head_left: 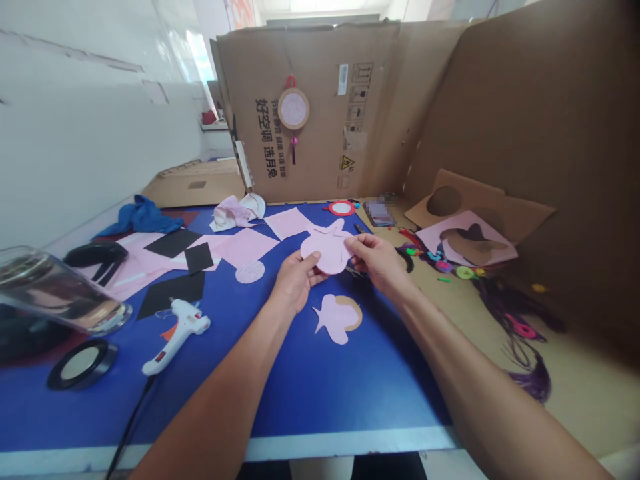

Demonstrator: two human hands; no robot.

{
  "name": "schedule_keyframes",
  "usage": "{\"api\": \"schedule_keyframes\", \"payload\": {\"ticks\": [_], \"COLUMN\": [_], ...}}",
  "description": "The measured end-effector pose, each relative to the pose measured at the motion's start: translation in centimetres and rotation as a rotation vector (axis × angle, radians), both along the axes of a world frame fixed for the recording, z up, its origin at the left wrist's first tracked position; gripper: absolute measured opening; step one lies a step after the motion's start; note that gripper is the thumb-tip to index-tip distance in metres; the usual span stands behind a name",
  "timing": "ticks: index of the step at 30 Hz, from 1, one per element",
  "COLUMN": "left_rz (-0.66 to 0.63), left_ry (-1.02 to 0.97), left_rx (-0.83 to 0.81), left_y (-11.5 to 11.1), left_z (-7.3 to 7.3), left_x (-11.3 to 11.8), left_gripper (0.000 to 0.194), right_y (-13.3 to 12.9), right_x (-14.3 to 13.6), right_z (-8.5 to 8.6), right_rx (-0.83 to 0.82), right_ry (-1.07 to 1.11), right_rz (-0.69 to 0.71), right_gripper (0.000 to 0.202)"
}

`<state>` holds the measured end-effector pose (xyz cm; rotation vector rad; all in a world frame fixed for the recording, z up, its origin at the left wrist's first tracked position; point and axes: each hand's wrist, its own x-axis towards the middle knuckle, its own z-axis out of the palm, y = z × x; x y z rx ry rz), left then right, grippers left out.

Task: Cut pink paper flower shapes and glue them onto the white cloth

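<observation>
A pink rounded cutout (327, 252) with a pointed top is held above the blue table (300, 393). My left hand (296, 279) pinches its lower left side, thumb on top and fingers beneath. At its right edge, my right hand (375, 259) grips it between thumb and fingertips. Below the hands lies a second pink cutout (334, 319) with a pointed end, partly over a brown cardboard piece (356, 313). Scissors (356, 272) show partly behind my right hand.
At left are a white glue gun (173, 337) with its cord, a tape roll (83, 363) and a glass jar (65, 293). Pink and black sheets lie farther back. Cardboard walls (320, 53) stand behind; colourful bits and purple tassels (533, 377) lie right.
</observation>
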<state>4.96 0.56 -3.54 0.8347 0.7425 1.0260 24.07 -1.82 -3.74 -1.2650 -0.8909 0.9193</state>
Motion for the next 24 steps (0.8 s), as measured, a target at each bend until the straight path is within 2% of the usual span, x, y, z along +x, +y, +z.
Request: {"api": "schedule_keyframes", "payload": {"ticks": [8,24], "left_rz": [-0.022,0.016], "left_ry": [0.027,0.051], "left_rx": [-0.013,0.026], "left_y": [-0.70,-0.18], "left_z": [0.21,-0.51], "left_x": [0.43,0.28], "left_gripper": [0.027,0.027], "right_y": [-0.01,0.07], "right_x": [-0.06,-0.25], "right_z": [0.00,-0.01], "right_rx": [0.025,0.029], "right_ry": [-0.010,-0.011], "right_rz": [-0.022,-0.018], "right_gripper": [0.049,0.051]}}
